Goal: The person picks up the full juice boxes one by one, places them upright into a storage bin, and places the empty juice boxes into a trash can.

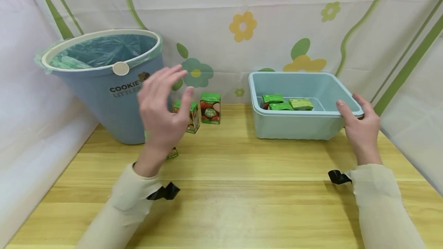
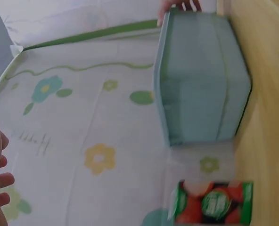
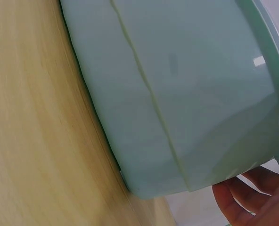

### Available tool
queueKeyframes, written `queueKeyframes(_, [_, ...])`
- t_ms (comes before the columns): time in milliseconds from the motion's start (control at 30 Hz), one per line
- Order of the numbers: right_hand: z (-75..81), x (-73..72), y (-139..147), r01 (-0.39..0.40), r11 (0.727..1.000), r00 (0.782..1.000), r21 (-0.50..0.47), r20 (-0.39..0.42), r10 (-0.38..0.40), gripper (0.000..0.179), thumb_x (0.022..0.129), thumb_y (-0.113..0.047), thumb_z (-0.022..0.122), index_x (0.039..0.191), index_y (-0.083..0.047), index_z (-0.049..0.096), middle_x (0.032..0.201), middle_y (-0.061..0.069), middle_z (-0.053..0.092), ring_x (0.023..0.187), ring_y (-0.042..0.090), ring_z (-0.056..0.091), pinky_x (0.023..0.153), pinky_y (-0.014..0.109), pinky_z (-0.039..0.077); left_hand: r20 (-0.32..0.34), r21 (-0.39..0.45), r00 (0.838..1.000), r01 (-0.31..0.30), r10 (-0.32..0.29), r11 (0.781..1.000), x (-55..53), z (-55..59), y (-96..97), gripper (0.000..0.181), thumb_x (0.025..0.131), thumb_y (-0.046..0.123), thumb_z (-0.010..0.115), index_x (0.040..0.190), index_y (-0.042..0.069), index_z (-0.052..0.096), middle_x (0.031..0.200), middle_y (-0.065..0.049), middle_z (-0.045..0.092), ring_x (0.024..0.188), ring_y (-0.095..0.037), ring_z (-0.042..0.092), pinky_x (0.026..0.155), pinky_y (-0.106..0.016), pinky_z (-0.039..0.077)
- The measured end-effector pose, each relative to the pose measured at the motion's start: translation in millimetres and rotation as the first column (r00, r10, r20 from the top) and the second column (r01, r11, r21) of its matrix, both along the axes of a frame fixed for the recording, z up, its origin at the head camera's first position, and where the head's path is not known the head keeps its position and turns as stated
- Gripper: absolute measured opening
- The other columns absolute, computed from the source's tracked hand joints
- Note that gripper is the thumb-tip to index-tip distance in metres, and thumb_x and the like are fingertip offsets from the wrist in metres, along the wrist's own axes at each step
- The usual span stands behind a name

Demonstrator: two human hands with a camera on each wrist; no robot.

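My left hand (image 1: 160,108) is raised in the head view with its fingers straight and holds nothing. Behind it, on the table, stand small green-topped drink cartons: one with red fruit (image 1: 210,115) in full view, another carton (image 1: 194,120) partly covered by the hand, and a bit of a third carton (image 1: 172,153) lower down. My right hand (image 1: 363,128) grips the right corner of a light blue plastic bin (image 1: 294,126), thumb over the rim and fingers outside. Inside that bin lie a light green carton (image 1: 302,104) and two darker green cartons (image 1: 281,106).
A blue trash can (image 1: 117,107) with a clear liner (image 1: 104,51) stands at the left, close behind my left hand. Beneath everything is a wood-grain table (image 1: 235,203). A flower-printed white cloth (image 1: 277,22) hangs right behind the bin and cartons.
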State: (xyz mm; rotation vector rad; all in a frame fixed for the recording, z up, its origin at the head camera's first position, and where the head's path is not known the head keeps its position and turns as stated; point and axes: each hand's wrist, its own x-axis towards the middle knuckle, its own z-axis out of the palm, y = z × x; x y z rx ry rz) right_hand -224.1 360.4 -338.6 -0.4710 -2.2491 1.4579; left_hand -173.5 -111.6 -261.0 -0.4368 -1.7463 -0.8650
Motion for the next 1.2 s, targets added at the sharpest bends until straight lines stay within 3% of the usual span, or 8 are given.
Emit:
queueKeyframes(300, [-0.4,1.0,-0.8,-0.004,1.000,1.000,0.006,0.008,0.004,0.072,0.098,-0.053,0.070,0.163,-0.034,0.043,0.160,0.001,0.047,0.104,-0.005,0.051,0.074,0.000,0.046,-0.036,0.062,0.982,-0.181,0.183,0.982,11.7,12.1,-62.3,0.040,0.095,0.038,0.069,0.120,0.008,0.079,0.138,-0.007,0.074,0.142,-0.027,0.059,0.129,-0.045,0.029])
queueKeyframes(633, [4.6,5.6,0.7,-0.017,1.000,1.000,0.010,-0.005,0.017,0.071,0.099,-0.052,0.070,0.163,-0.033,0.044,0.122,-0.023,0.050,0.096,0.000,0.050,0.068,0.004,0.047,0.007,0.112,0.975,-0.223,0.224,0.968,15.5,17.2,-107.9,0.050,0.093,0.047,0.069,0.120,0.007,0.081,0.145,-0.008,0.069,0.146,-0.027,0.056,0.133,-0.042,0.022])
queueKeyframes(733, [4.6,5.4,-0.5,-0.028,0.999,1.000,0.018,0.009,0.028,0.073,0.099,-0.054,0.069,0.163,-0.033,0.042,0.126,-0.020,0.051,0.098,-0.001,0.051,0.070,0.004,0.048,0.025,0.110,0.977,-0.215,0.213,0.970,14.1,16.5,-120.8,0.048,0.092,0.044,0.070,0.121,0.007,0.080,0.147,-0.009,0.068,0.147,-0.028,0.054,0.134,-0.043,0.019])
queueKeyframes(867, [5.4,3.5,-2.3,-0.030,0.999,0.999,0.032,0.039,0.029,0.075,0.098,-0.058,0.068,0.164,-0.036,0.040,0.153,0.003,0.051,0.106,-0.003,0.051,0.074,0.002,0.046,0.061,0.114,0.973,-0.226,0.220,0.967,12.5,15.1,-136.6,0.048,0.091,0.039,0.070,0.127,0.008,0.078,0.151,-0.007,0.065,0.151,-0.026,0.050,0.134,-0.042,0.016])
queueKeyframes(967, [7.5,2.8,-3.1,-0.025,0.998,0.997,0.050,0.074,0.022,0.077,0.097,-0.061,0.067,0.165,-0.040,0.037,0.172,0.005,0.036,0.123,0.004,0.052,0.088,0.004,0.046,0.079,0.128,0.971,-0.235,0.226,0.964,11.2,14.8,-145.4,0.050,0.091,0.038,0.069,0.130,0.008,0.076,0.153,-0.006,0.063,0.153,-0.024,0.047,0.134,-0.038,0.019])
queueKeyframes(1067, [11.6,3.6,-7.1,-0.010,0.997,0.997,0.078,0.079,0.004,0.078,0.096,-0.062,0.067,0.165,-0.043,0.034,0.176,0.000,0.029,0.145,0.016,0.044,0.116,0.021,0.044,0.088,0.129,0.972,-0.230,0.220,0.965,9.5,13.8,-153.1,0.053,0.091,0.040,0.070,0.134,0.008,0.074,0.154,-0.007,0.062,0.155,-0.024,0.045,0.133,-0.035,0.022])
queueKeyframes(1133, [16.6,5.2,-12.5,-0.003,0.996,0.999,0.092,0.050,-0.002,0.077,0.096,-0.061,0.068,0.164,-0.044,0.035,0.177,-0.005,0.026,0.157,0.021,0.032,0.130,0.039,0.033,0.099,0.115,0.972,-0.225,0.214,0.968,7.9,13.1,-157.8,0.055,0.091,0.041,0.071,0.136,0.009,0.073,0.155,-0.007,0.061,0.157,-0.023,0.043,0.133,-0.036,0.019])
queueKeyframes(1200, [23.7,7.6,-20.6,0.002,0.995,1.000,0.098,-0.004,-0.001,0.075,0.096,-0.058,0.070,0.162,-0.046,0.038,0.176,-0.009,0.026,0.163,0.020,0.019,0.135,0.050,0.019,0.115,0.101,0.970,-0.224,0.213,0.969,6.4,12.4,-162.3,0.056,0.091,0.042,0.072,0.138,0.012,0.072,0.157,-0.007,0.060,0.159,-0.022,0.040,0.134,-0.037,0.016])
